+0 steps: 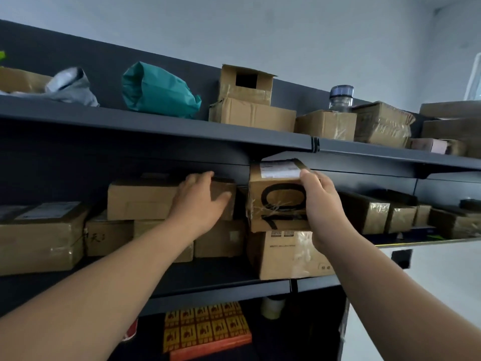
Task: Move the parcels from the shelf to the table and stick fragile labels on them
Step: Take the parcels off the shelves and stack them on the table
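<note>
Arms outstretched, left hand (200, 201) spread flat, right hand (322, 207) curled, gripping

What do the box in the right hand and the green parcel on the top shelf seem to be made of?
The marked box looks like matte brown cardboard, with glossy clear tape glinting on it. The green parcel seems thin crinkled plastic film, perhaps paper.

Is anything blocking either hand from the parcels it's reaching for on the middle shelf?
Nothing visible. The left hand rests on the flat cardboard box; the right hand grips the black-marked box, which sits close under the upper shelf. The table is out of view.
</note>
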Motion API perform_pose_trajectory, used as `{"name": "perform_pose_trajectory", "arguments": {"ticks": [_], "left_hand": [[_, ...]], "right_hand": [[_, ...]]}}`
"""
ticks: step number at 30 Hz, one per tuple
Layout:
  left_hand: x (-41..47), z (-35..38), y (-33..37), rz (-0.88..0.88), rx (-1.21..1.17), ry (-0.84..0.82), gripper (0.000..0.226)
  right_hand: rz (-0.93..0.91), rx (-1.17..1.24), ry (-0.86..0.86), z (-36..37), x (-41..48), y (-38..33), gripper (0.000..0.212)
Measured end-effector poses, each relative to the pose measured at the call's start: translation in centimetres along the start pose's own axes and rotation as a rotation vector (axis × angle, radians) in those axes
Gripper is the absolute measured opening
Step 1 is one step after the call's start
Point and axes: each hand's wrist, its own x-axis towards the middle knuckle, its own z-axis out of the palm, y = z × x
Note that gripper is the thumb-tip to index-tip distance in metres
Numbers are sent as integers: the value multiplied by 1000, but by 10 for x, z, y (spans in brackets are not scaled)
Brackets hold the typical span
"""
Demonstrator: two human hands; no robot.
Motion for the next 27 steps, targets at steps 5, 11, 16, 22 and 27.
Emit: {"name": "perform_pose_trajectory", "arguments": {"ticks": [5, 11, 16, 22, 27], "left_hand": [[26, 12, -9, -10, 319, -35, 83], [58, 34, 0, -28, 382, -95, 87], [72, 49, 3, -95, 484, -114, 78], [62, 56, 7, 48, 452, 101, 52], [31, 46, 10, 133, 392, 247, 62]], "right_hand": [[-16, 0, 13, -8, -7, -3, 26], [-48, 9, -10, -18, -3, 4, 32], [-58, 15, -43, -22, -1, 9, 37], [-80, 9, -36, -31, -8, 4, 37], [-84, -2, 23, -46, -20, -1, 39]]}}
